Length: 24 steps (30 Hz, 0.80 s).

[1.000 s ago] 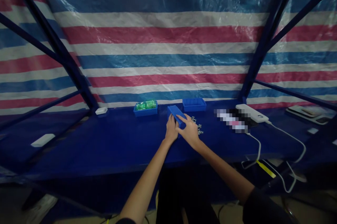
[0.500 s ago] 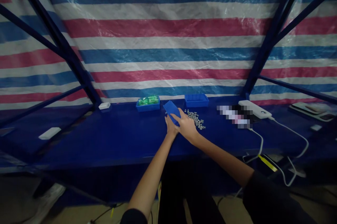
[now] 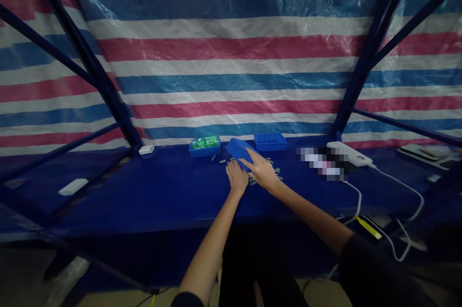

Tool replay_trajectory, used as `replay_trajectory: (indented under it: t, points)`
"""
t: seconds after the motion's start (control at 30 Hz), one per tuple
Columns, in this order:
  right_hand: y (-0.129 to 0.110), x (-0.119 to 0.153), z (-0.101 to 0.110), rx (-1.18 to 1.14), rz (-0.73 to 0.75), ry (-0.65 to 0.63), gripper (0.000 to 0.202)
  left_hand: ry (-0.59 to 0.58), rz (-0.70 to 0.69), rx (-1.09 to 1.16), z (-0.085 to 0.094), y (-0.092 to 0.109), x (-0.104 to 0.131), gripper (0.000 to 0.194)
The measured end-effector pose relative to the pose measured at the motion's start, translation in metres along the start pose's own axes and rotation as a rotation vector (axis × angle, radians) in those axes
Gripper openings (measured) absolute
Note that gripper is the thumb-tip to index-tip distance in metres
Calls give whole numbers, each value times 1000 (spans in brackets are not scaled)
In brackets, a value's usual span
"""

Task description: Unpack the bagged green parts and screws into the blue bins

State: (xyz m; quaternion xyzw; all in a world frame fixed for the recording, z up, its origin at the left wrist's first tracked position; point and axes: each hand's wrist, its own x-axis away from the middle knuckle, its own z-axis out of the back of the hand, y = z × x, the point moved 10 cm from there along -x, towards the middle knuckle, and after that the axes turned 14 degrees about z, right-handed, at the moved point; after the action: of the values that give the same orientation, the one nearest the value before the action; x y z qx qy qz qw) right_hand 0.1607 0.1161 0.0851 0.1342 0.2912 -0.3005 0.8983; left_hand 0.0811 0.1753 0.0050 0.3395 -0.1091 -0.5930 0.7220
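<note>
My right hand (image 3: 263,169) grips a blue plastic bin (image 3: 238,148), tilted over the table with its flat side up. Beside it, my left hand (image 3: 237,177) lies low on the tabletop with fingers stretched out, close to the bin's lower edge. Small metal fittings (image 3: 277,171) are scattered around and under the right hand, and a few loose ones lie left of the bin. Their exact kind is too small to make out. The inside of the held bin is hidden.
At the back of the blue table (image 3: 162,191) stand a bin with green packets (image 3: 205,142) and another blue bin (image 3: 270,142). To the right lie a white power bank (image 3: 348,153) and a cable (image 3: 406,186). White boxes (image 3: 73,186) sit at left.
The held bin has tilted further and moved slightly right. My left hand has come out from under it onto the table. Some metal fittings now lie farther left.
</note>
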Motion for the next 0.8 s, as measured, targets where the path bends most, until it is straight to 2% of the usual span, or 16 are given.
replay_trajectory:
  t: [0.1,0.23,0.33,0.4,0.5,0.57,0.63,0.7,0.8]
  points:
    - [21,2,12,-60,-56,108,54,28,62,44,8,-1,1,45]
    - [71,16,41,-168,-353,406,45,63,15,193,24,5,3,47]
    - [105,31,51,-364,-510,650,40,158,-170,164,47,26,4,53]
    - [123,32,44,-550,-556,728,40,185,-373,22,57,49,6,53]
    - [144,24,23,-755,-576,707,42,104,-636,-231,51,75,6,42]
    - [156,19,7,-801,-604,658,47,25,-699,-353,43,79,-2,41]
    - [169,19,-3,-764,-616,632,52,-26,-675,-414,37,77,-17,39]
    - [180,22,-8,-619,-583,590,50,-49,-595,-443,33,71,-36,38]
    - [191,29,-19,-297,-524,417,40,-50,-471,-484,27,61,-66,38]
